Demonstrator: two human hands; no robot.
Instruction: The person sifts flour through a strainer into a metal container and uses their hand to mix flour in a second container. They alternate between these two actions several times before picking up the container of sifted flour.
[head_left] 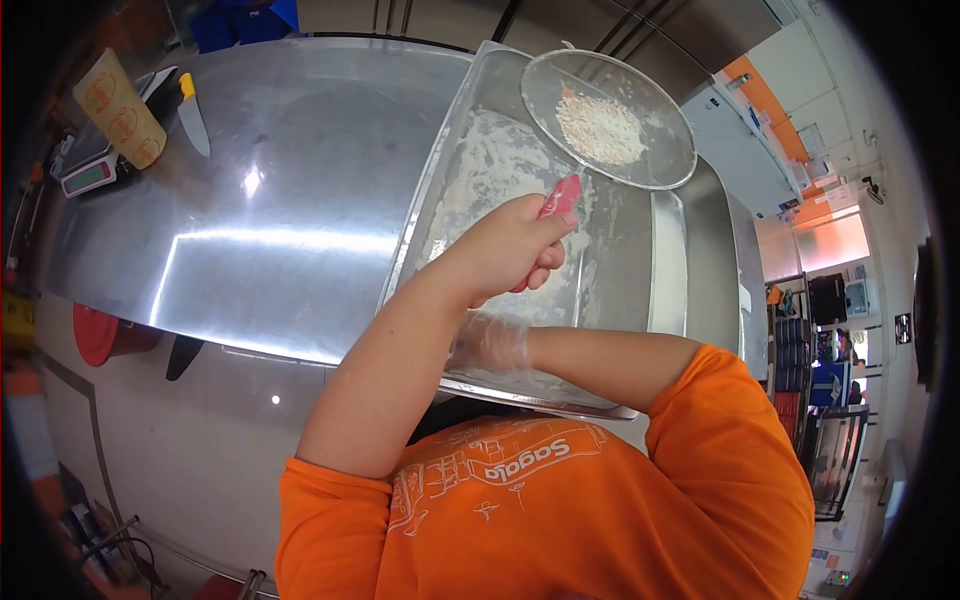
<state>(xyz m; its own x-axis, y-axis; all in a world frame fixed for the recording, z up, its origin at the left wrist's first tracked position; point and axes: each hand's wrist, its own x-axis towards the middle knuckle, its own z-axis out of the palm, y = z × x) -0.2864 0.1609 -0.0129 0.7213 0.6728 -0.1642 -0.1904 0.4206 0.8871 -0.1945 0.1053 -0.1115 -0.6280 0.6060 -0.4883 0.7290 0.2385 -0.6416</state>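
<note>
My left hand [525, 245] is closed round the red handle [562, 196] of a large round sieve. The sieve [665, 140] is over the far right part of a deep metal tray [435, 190] and holds a pile of pale, lumpy powder [600, 127]. White powder coats much of the tray's bottom. My right hand [490, 345], in a clear glove, is low inside the tray at its near end, under my left wrist. Blur and my left forearm hide its fingers, so whether it holds anything does not show.
The tray stands on a steel table [300, 150]. On the table's far left are a knife [193, 118] with a yellow handle, a scale [88, 178] and a printed paper roll or bag [122, 110]. A red container [95, 335] is below the left edge. Shelves [790, 355] stand at right.
</note>
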